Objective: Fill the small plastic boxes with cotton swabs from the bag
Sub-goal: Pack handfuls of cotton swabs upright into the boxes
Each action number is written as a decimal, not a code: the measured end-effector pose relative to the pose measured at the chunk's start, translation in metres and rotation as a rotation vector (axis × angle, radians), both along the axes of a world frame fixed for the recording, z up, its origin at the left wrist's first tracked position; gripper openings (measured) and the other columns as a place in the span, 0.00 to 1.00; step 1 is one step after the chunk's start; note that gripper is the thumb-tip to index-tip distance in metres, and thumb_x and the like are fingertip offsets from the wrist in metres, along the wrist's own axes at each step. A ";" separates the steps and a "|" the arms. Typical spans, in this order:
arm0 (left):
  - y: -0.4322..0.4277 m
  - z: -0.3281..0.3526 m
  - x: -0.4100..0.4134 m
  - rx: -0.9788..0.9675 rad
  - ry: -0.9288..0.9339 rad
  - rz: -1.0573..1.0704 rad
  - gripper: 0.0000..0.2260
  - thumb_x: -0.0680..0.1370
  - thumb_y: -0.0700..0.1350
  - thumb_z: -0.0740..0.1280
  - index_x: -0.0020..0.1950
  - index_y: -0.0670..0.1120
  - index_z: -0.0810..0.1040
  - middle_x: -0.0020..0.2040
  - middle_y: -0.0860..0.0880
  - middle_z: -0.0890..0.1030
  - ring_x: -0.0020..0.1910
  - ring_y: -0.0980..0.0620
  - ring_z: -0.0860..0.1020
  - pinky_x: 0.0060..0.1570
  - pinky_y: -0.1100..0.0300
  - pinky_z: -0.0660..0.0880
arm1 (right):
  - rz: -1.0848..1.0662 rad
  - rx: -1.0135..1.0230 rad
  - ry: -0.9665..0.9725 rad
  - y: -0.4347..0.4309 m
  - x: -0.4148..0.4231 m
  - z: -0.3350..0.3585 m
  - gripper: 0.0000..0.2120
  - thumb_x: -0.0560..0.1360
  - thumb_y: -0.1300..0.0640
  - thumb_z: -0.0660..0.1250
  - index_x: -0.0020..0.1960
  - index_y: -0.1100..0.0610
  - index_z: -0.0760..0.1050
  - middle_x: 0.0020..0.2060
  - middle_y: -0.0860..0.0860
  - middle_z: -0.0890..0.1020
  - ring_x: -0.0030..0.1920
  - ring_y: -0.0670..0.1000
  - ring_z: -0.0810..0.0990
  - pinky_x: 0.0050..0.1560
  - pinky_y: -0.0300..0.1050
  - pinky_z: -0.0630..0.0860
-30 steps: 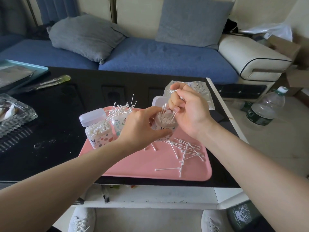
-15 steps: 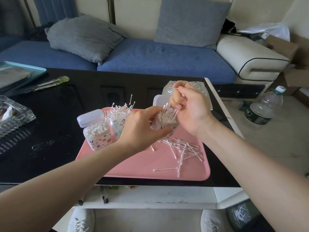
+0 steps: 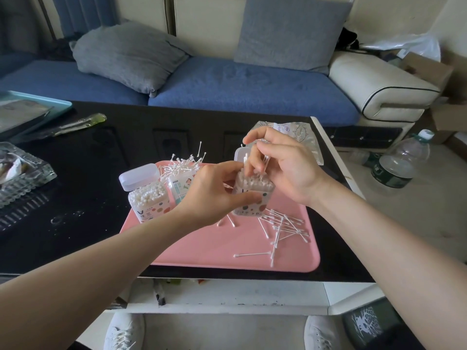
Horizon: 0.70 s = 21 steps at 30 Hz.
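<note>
Cotton swabs (image 3: pixel 147 193) fill the leftmost small plastic box (image 3: pixel 151 210) to the brim. Its white flip lid (image 3: pixel 139 174) is open, and it stands upright at the left edge of the pink tray (image 3: pixel 202 253) on the black tabletop (image 3: pixel 101 160). Just beside it to the right, a second box (image 3: pixel 180 185) has a bundle of swabs poking out at all angles, not settled in.

Next comes our left hand (image 3: pixel 214 198), with fingers and thumb curled round the side of a third box (image 3: pixel 255 198), holding it roughly upright. We cannot tell whether its base touches the tray. Our right hand (image 3: pixel 288 173) is over that box's mouth, its fingertips pinching a few swab sticks (image 3: pixel 264 162) whose lower ends sit among the heads crowding the opening. Further right, loose swabs (image 3: pixel 283 228) lie scattered on the tray. The clear bag (image 3: pixel 300 137) lies flat on the tabletop behind the right hand.

We judge the step in hand to be topping up the third box, which looks nearly full. The next move calls for working the pinched sticks straight down between the packed ones, with the left hand steadying the box. After that, the scattered swabs need gathering in parallel so that they slide in rather than splay as in the second box.
</note>
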<state>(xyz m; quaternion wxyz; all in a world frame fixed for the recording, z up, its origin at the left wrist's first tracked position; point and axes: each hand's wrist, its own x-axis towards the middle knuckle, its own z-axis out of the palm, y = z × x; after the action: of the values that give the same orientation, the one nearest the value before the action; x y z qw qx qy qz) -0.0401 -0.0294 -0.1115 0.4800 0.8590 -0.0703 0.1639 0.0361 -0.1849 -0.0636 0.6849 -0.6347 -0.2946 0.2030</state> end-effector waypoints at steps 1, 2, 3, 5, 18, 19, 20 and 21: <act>0.001 0.000 0.000 -0.011 0.001 0.014 0.16 0.70 0.46 0.80 0.55 0.47 0.83 0.45 0.54 0.87 0.43 0.59 0.85 0.45 0.57 0.82 | -0.010 -0.015 -0.024 -0.001 0.000 -0.002 0.11 0.81 0.67 0.53 0.56 0.63 0.73 0.32 0.56 0.72 0.40 0.57 0.79 0.47 0.43 0.73; 0.003 0.001 0.000 -0.025 0.003 0.024 0.16 0.70 0.45 0.81 0.56 0.47 0.83 0.45 0.54 0.87 0.43 0.59 0.85 0.45 0.58 0.82 | -0.036 -0.022 -0.039 -0.003 0.001 -0.004 0.10 0.81 0.65 0.54 0.56 0.62 0.73 0.34 0.56 0.75 0.44 0.56 0.79 0.49 0.43 0.73; 0.005 0.001 0.001 -0.031 0.005 0.029 0.17 0.69 0.45 0.81 0.56 0.47 0.83 0.45 0.54 0.87 0.43 0.60 0.84 0.45 0.59 0.82 | -0.069 -0.033 -0.056 -0.004 0.001 -0.007 0.09 0.80 0.63 0.56 0.55 0.60 0.74 0.37 0.54 0.76 0.45 0.53 0.78 0.50 0.43 0.72; 0.005 0.001 0.001 -0.020 0.004 0.029 0.18 0.69 0.45 0.81 0.56 0.47 0.82 0.46 0.56 0.86 0.44 0.61 0.84 0.45 0.62 0.82 | -0.152 -0.094 -0.087 -0.006 0.001 -0.012 0.07 0.79 0.58 0.59 0.52 0.54 0.76 0.39 0.49 0.75 0.44 0.47 0.75 0.49 0.41 0.70; 0.007 -0.005 0.000 -0.020 -0.073 0.053 0.22 0.69 0.45 0.82 0.60 0.46 0.81 0.48 0.55 0.85 0.49 0.58 0.84 0.53 0.55 0.81 | -0.086 -0.244 0.547 -0.007 -0.015 -0.024 0.30 0.70 0.36 0.74 0.61 0.57 0.81 0.53 0.56 0.85 0.46 0.58 0.85 0.46 0.57 0.83; 0.007 -0.005 0.000 -0.027 -0.077 0.048 0.21 0.69 0.45 0.82 0.59 0.46 0.81 0.48 0.55 0.85 0.49 0.57 0.84 0.53 0.55 0.81 | -0.065 -0.236 0.536 -0.006 -0.017 -0.025 0.26 0.74 0.38 0.71 0.60 0.57 0.81 0.52 0.56 0.85 0.46 0.57 0.85 0.52 0.61 0.82; 0.007 -0.004 0.000 -0.031 -0.080 0.039 0.21 0.69 0.44 0.82 0.59 0.46 0.81 0.48 0.55 0.85 0.48 0.57 0.84 0.53 0.56 0.81 | -0.064 -0.227 0.515 -0.004 -0.019 -0.025 0.22 0.77 0.40 0.68 0.59 0.58 0.82 0.50 0.56 0.85 0.45 0.56 0.84 0.57 0.61 0.80; 0.007 -0.004 0.000 -0.025 -0.084 0.030 0.21 0.69 0.44 0.82 0.59 0.46 0.81 0.47 0.55 0.85 0.48 0.57 0.84 0.53 0.56 0.81 | -0.087 -0.216 0.494 -0.002 -0.021 -0.025 0.20 0.79 0.42 0.67 0.57 0.58 0.82 0.49 0.56 0.85 0.44 0.56 0.84 0.59 0.60 0.78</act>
<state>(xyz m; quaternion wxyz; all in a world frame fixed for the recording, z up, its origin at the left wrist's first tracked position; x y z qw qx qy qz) -0.0399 -0.0220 -0.1152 0.4849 0.8462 -0.0751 0.2078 0.0150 -0.1871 -0.0883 0.6723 -0.6477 -0.0676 0.3521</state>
